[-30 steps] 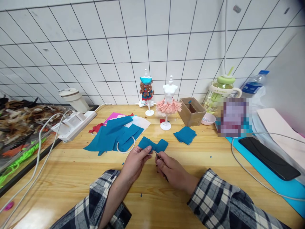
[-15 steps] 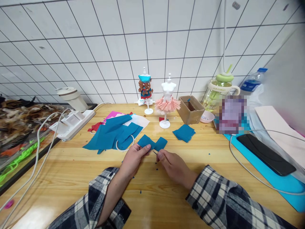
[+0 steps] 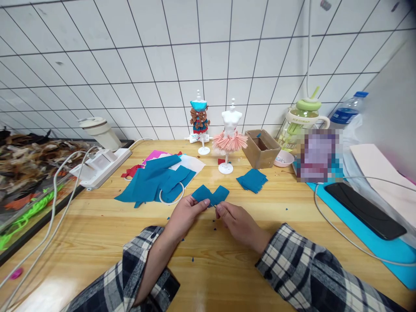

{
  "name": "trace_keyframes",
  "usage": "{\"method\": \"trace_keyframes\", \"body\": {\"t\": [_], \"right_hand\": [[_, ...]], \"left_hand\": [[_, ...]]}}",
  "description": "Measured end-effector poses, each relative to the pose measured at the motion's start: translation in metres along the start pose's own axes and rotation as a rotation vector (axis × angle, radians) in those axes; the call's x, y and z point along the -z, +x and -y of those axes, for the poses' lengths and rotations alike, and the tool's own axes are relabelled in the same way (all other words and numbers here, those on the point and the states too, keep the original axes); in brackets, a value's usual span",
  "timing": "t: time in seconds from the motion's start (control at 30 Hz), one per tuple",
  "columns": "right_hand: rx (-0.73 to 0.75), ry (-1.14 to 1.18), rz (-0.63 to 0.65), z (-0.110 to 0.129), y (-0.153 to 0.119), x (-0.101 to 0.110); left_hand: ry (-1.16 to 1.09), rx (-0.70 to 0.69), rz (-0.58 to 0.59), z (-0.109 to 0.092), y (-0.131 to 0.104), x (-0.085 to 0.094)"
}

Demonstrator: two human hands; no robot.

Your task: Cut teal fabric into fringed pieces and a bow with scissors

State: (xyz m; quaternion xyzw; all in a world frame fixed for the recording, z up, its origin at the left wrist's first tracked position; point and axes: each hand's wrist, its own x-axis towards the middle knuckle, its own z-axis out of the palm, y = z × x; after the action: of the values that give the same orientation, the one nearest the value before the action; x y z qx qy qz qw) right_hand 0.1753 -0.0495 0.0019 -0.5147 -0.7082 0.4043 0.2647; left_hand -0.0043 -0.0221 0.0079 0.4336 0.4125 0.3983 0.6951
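My left hand [image 3: 191, 210] pinches a teal piece of crepe paper [image 3: 201, 193] between thumb and fingers, just above the table. This piece spreads into two wings with a notch at the top, and my left thumb presses near its middle. My right hand [image 3: 237, 219] is closed at the lower right edge of the paper, its thumb and index finger around a thin dark stick-like thing [image 3: 215, 206]; most of it is hidden. To the right lies a small stack of teal squares [image 3: 252, 180] with fringed edges. Larger teal sheets [image 3: 143, 184] with a white ring [image 3: 172, 203] lie on the left.
Two small mannequins stand at the back, one in a brown and teal outfit [image 3: 199, 119], one in a pink skirt [image 3: 230, 143]. Near them are a cardboard box [image 3: 263, 151] and pink bowl [image 3: 284, 159]. A power strip [image 3: 104, 169] sits left, a black phone [image 3: 364, 211] right.
The right wing of the teal paper has shifted closer to the left wing, narrowing the gap. Both hands keep their grip, and my view has shifted slightly.
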Motion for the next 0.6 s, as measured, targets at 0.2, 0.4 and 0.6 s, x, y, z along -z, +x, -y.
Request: {"method": "trace_keyframes", "body": {"t": [0.2,0.4,0.6], "right_hand": [[-0.014,-0.047,0.014,0.0004,0.0011,0.0022],[-0.027,-0.067,0.012,-0.0013,0.0022,0.0013],[-0.025,-0.045,0.025,-0.0001,0.0023,0.0022]], "left_hand": [[-0.023,-0.008,-0.066,0.0008,0.0007,0.0008],[0.005,0.003,-0.039,-0.0006,0.0006,0.0],[0.042,0.021,-0.054,-0.0059,-0.0026,-0.0038]]}}
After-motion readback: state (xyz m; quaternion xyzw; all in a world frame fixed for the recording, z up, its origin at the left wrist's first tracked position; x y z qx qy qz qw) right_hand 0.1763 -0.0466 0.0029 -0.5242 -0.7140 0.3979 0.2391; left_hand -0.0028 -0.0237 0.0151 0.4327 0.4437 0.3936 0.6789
